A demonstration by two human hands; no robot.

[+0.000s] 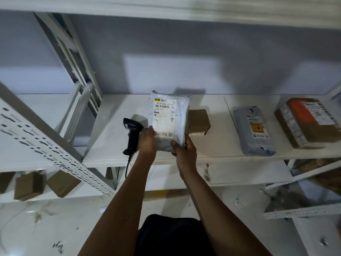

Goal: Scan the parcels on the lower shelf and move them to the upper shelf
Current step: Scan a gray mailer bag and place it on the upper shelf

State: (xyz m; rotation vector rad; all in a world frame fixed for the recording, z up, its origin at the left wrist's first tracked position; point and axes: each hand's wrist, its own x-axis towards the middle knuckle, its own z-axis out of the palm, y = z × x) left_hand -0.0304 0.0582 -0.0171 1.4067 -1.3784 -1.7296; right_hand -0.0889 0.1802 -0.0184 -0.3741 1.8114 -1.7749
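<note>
Both hands hold the white mailer parcel [168, 117] by its btm edge. The left hand [147, 140] curls round the lower-left corner; the right hand [182, 147] pinches the lower-right, thumb on the front. The parcel stands near upright at centre frame, just above the shelf board [110, 145], label & barcode facing the camera, prob. held so to keep the code flat & readable for a scan. Just left of the left hand the black scanner [133, 133] lies on the board, cable hanging off the front edge; whether the hand touches it can't be told. Close behind the parcel, to the right, sits a small brown box [199, 121]. Further right are a grey bag [252, 130], then a brown carton [310, 122] at the frame edge. Bare board shows left of the scanner & btwn box and bag. The next shelf up [184, 13] runs across the top of frame. The way there looks open, straight up & fwd, w/ its front lip the edge to mind.
</note>
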